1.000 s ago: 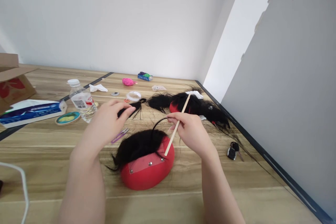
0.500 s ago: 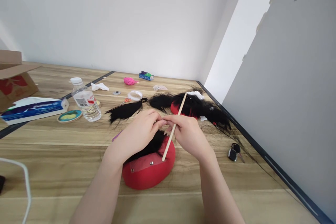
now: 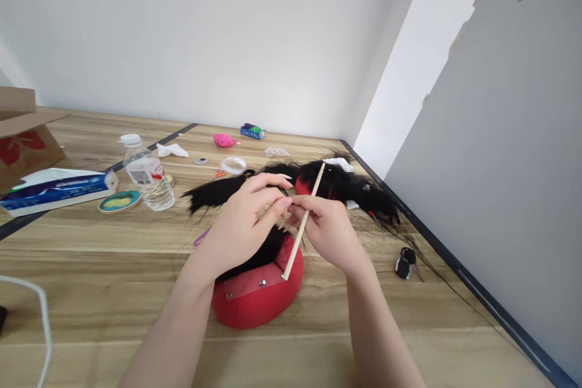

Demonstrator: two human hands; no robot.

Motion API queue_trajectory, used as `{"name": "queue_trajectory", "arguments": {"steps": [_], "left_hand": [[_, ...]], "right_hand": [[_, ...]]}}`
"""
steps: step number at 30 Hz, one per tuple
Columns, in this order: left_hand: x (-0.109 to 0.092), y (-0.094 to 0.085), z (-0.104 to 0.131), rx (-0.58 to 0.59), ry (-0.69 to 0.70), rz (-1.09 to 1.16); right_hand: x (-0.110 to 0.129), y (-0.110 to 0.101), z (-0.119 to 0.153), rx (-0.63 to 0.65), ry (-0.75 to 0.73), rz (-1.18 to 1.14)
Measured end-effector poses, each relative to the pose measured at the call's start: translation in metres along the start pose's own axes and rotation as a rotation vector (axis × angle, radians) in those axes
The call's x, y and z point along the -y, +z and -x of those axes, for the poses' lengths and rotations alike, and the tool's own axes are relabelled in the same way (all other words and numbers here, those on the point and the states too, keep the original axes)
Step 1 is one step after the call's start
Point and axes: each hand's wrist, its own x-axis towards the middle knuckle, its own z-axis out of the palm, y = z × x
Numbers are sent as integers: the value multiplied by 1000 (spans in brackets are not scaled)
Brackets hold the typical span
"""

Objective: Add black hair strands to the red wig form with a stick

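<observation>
My right hand is closed around a thin pale wooden stick, which slants across the fingers with its lower end over a red cushion. Thumb and fingertips of my left hand pinch right beside the right fingertips, while its index finger stretches out above. Whatever the left fingers pinch is too small to make out. Below both hands, black hair lies over the cushion, partly hidden by my left hand. A sheer strip is fixed on the cushion's near side with round-headed pins.
Behind my hands lie more black hair on a second red form and a dark hair bundle. At left stand a water bottle, a tissue pack and a cardboard box. Keys lie at right.
The left index finger has lifted and straightened away from the pinch. Both hands stay close together, and the stick has barely shifted.
</observation>
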Motion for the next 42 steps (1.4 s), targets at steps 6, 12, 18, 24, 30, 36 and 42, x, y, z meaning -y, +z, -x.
{"name": "queue_trajectory", "arguments": {"steps": [6, 12, 18, 24, 30, 36, 42], "left_hand": [[-7, 3, 0, 18, -38, 684], [-10, 14, -3, -90, -29, 586], [-18, 29, -3, -150, 75, 401], [-25, 31, 0, -195, 143, 312], [-20, 15, 5, -213, -29, 416], [0, -5, 0, -394, -2, -115], [11, -19, 2, -475, -113, -162]], "right_hand": [[3, -5, 2, 91, 25, -65], [8, -22, 5, 336, 192, -484], [8, -12, 3, 249, 225, -556], [-2, -6, -3, 86, 190, -395], [-6, -19, -2, -55, 308, -461], [2, -29, 2, -175, 287, -463], [31, -48, 16, -457, 144, -313]]}}
